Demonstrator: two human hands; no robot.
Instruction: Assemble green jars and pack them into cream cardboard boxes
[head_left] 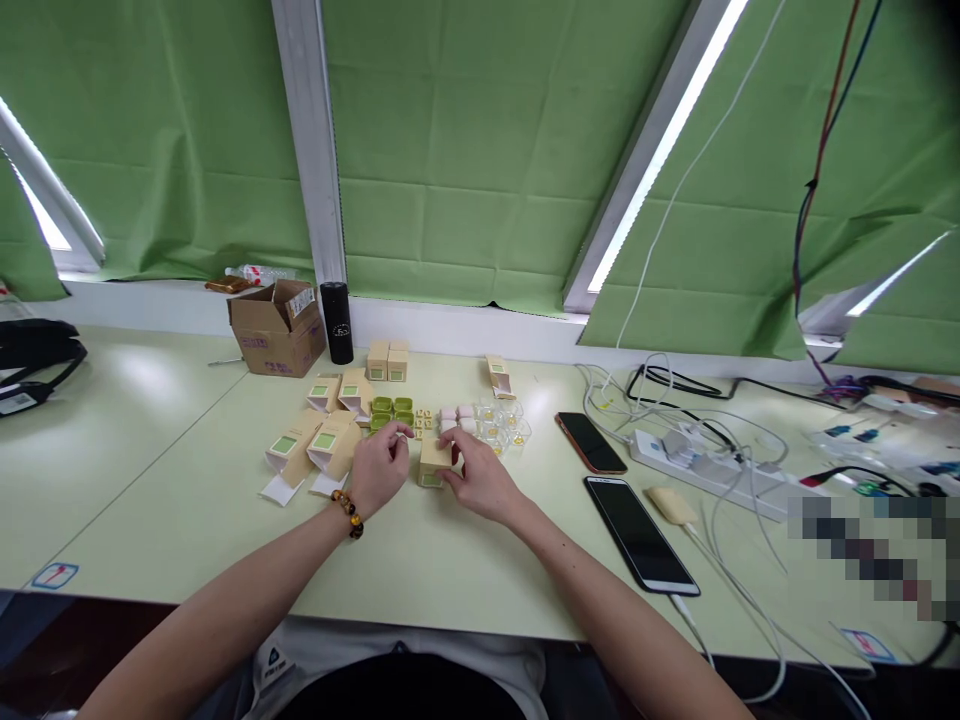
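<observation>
A small beige cardboard box point(433, 460) sits in front of me, with my right hand point(481, 480) holding its right side between thumb and fingers. Left of the box, my left hand point(381, 466) is closed, fingers curled together near the box; what they hold, if anything, is too small to make out. Behind the hands are green square cups point(393, 408), tiny yellowish pieces point(424, 416), pale pink blocks point(457, 414) and clear plastic cups point(504, 424). Several opened beige boxes point(334, 440) with flaps out lie beyond my left hand.
Two closed beige boxes point(388, 362) stand farther back beside a black bottle point(337, 322) and a brown carton point(277, 330). One opened box point(499, 376) lies at the back. To the right are two phones point(641, 535), a white power strip point(705, 470) and tangled cables point(667, 385).
</observation>
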